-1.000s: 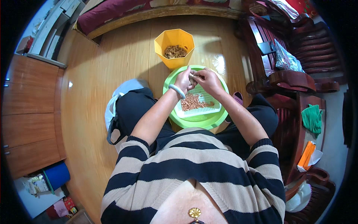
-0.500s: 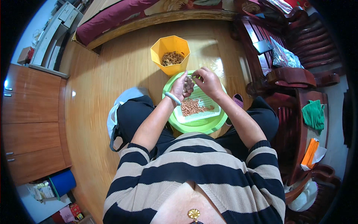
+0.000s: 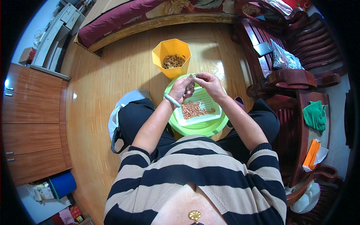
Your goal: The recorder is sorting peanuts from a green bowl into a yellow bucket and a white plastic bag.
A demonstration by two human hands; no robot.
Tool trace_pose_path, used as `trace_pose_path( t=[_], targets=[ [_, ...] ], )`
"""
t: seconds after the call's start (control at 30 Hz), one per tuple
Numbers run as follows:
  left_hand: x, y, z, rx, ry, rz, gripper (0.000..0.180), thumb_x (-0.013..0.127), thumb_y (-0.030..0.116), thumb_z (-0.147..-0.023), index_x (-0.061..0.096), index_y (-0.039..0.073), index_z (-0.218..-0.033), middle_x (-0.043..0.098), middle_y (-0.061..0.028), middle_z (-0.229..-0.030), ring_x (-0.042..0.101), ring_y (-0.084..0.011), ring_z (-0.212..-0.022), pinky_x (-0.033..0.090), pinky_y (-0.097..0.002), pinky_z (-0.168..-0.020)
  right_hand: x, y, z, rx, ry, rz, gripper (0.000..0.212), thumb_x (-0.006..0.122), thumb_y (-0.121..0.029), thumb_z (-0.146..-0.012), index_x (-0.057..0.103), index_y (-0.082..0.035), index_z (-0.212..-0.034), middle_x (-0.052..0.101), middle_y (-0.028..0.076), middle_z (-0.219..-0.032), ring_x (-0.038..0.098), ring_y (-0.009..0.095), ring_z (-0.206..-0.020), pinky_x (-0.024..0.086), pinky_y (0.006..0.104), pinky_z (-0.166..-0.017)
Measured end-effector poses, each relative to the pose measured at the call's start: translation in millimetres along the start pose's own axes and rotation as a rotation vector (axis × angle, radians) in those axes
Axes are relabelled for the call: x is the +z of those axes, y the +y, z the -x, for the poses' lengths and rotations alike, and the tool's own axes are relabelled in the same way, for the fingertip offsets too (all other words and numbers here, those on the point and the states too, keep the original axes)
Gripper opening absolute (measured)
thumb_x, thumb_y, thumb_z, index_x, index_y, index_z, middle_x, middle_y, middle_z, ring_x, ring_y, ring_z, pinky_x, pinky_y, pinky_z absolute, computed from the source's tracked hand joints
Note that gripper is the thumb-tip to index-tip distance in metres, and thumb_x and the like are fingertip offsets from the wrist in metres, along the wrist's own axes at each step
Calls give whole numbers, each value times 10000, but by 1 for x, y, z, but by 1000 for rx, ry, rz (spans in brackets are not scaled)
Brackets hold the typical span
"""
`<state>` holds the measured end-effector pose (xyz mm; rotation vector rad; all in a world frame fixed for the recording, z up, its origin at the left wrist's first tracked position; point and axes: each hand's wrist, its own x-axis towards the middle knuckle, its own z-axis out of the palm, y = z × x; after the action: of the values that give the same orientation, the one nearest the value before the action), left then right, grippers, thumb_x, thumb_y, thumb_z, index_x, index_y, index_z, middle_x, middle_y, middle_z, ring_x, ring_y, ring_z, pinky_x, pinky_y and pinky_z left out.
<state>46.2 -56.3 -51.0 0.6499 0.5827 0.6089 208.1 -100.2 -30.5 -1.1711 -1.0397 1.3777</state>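
Note:
Over the far side of a light green basin [image 3: 219, 129], both my hands meet at the fingertips. Curled fingers close my left hand [image 3: 182, 88], which has a pale ring-shaped bangle [image 3: 172, 100] at its wrist. My right hand [image 3: 211, 85] pinches against its thumb. Between them is a small pale piece [image 3: 194, 76], seemingly a peanut in its shell; the fingers partly cover it. Under the hands, a white slotted basket [image 3: 205, 98] rests in the basin, holding many reddish-brown shelled peanuts [image 3: 193, 110]. Just beyond stands a yellow bin [image 3: 159, 60] with brown shells [image 3: 173, 61] inside.
A pale plastic bag [image 3: 114, 116] lies beside my left knee. Dark wooden seating [image 3: 292, 77] lines the right, bearing a phone-like device [image 3: 263, 48], a clear bag [image 3: 285, 56] and a green cloth [image 3: 314, 116]. Wooden cabinets [image 3: 33, 101] stand left; a bed edge [image 3: 157, 26] is ahead.
My left hand has turned and its fingers have curled in, hiding the palm that showed before. Both hands' fingertips have come together around the small piece.

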Motion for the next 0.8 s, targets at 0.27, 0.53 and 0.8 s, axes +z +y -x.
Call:
trace_pose_path(
  t=[0.27,0.53,0.8],
  targets=[
    [6,-2,-2,31,-39,-11,295,505,350,-928,512,74,-825,447,12,-615,414,-70,-450,284,-179,-377,0,16,-6,-264,126,206,177,678,-149,-815,650,6,-897,572,27,-792,554,115,-720,447,244,-664],
    [1,-4,0,-169,-156,-102,409,316,468,-961,493,116,-851,445,-8,-624,415,-91,-452,295,-202,-374,6,0,4,-395,148,532,109,650,-87,-785,627,7,-834,531,90,-777,564,211,-693,453,295,-638],
    [7,-11,2,-370,-90,91,478,332,554,-926,518,124,-830,465,-22,-565,385,-96,-385,269,-194,-322,12,16,6,-457,182,930,202,515,-190,-874,504,-13,-777,450,159,-769,502,339,-725,416,397,-649]
  ],
)
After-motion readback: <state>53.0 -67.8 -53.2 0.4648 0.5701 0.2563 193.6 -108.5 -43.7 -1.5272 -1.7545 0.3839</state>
